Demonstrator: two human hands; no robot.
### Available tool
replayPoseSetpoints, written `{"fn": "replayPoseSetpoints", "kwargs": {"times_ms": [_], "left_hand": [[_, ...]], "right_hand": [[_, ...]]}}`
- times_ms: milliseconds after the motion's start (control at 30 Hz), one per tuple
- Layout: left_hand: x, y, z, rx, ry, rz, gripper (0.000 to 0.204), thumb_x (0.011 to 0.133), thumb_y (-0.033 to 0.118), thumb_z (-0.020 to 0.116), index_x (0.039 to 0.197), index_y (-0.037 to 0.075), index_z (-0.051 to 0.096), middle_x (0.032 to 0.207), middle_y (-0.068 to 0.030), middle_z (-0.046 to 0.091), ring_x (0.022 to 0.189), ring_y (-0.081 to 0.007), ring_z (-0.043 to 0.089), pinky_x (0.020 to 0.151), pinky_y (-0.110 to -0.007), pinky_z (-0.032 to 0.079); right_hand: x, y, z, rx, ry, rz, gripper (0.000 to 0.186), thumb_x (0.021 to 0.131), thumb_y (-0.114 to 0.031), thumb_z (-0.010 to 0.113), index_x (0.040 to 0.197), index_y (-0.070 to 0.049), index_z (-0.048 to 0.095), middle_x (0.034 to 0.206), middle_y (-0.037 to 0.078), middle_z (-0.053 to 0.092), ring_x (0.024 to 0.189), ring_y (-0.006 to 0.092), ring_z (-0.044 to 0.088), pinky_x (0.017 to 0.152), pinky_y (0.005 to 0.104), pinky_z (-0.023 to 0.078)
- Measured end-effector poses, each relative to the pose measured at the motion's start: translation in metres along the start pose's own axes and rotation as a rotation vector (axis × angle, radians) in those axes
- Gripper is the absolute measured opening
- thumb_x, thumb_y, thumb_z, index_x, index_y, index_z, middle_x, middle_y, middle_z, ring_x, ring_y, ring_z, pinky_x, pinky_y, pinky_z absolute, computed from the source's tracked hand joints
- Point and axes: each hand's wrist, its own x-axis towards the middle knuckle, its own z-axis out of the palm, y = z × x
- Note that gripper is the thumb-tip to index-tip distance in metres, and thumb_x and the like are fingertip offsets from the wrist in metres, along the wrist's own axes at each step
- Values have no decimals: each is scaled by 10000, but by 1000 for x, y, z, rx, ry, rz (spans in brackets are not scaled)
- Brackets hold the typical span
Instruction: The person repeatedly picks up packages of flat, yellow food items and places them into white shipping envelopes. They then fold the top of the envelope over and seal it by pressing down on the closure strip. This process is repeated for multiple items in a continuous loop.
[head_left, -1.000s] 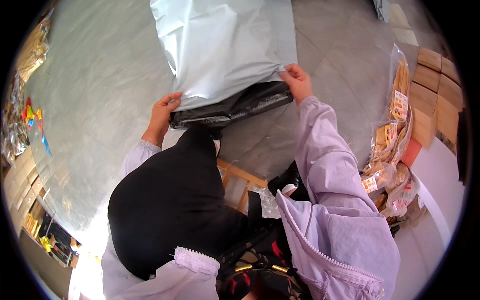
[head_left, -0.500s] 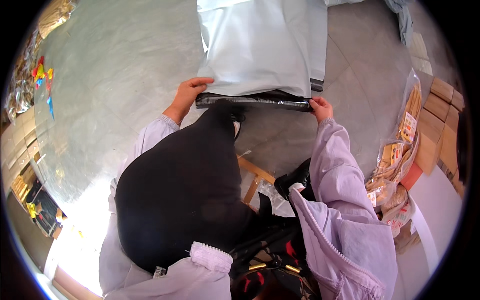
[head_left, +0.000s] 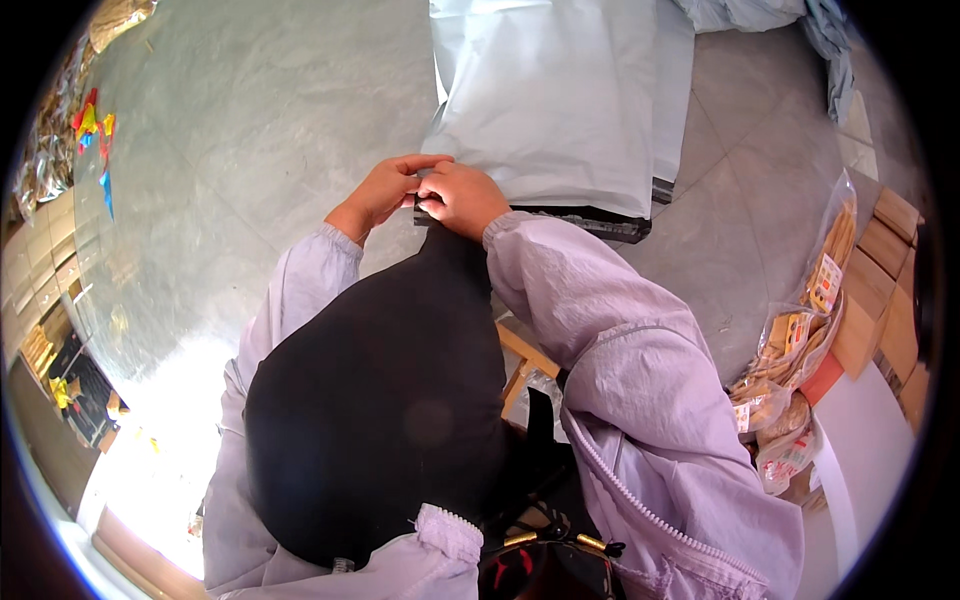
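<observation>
A large pale grey plastic mailing bag [head_left: 550,110] lies flat in front of me, its black inner lip [head_left: 600,222] showing along the near edge. My left hand [head_left: 382,192] grips the bag's near left corner, thumb and fingers closed on it. Right beside it, touching, is my right hand [head_left: 462,198], its fingers curled and pinched at the same corner. What exactly lies between the right fingertips is hidden by the hand. A second layer of grey plastic [head_left: 673,100] shows from under the bag's right side.
More crumpled grey plastic [head_left: 740,12] lies at the far right. Clear packets of tan sticks [head_left: 828,245] and cardboard boxes [head_left: 868,300] stand along the right. Boxes [head_left: 40,245] and coloured scraps [head_left: 92,125] are at the left. My black-clad knee [head_left: 390,390] is below my hands.
My right hand has left the bag's near right corner and crossed left to join my left hand at the left corner. The left hand keeps its hold there.
</observation>
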Motion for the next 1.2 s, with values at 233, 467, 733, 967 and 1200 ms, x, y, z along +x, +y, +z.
{"fn": "replayPoseSetpoints", "kwargs": {"times_ms": [233,467,733,967,1200], "left_hand": [[2,-1,-3,-33,-36,-38,456,825,-88,482,1269,3,525,1160,-95,597,983,-162,604,812,-281,505],[3,-4,-6,-5,-52,-14,470,823,-93,461,1282,-3,508,1153,-108,595,950,-169,617,783,-277,515],[2,0,-5,12,-79,-48,473,833,-73,460,1299,0,486,1166,-114,589,978,-172,614,806,-279,518],[2,-3,-7,82,-55,-24,458,828,-69,475,1277,12,518,1154,-84,602,976,-146,610,807,-259,509],[3,-2,-5,67,-36,-33,450,827,-71,476,1259,33,549,1087,-37,620,829,-67,572,652,-187,440]], "right_hand": [[2,4,15,-98,126,-192,40,759,-107,601,788,-82,587,807,80,568,806,284,574,683,409,462],[-9,0,9,67,206,-118,86,774,-91,617,834,-64,561,859,81,566,842,292,554,700,388,455],[-8,0,11,98,131,-67,126,788,-180,633,860,-77,625,876,82,592,896,284,564,767,402,455],[-5,-1,10,274,46,131,130,782,-168,615,869,-74,635,853,110,610,826,304,580,708,407,459],[-3,7,22,163,224,-79,45,797,-89,585,814,-48,576,835,115,587,808,313,565,690,409,452]]}}
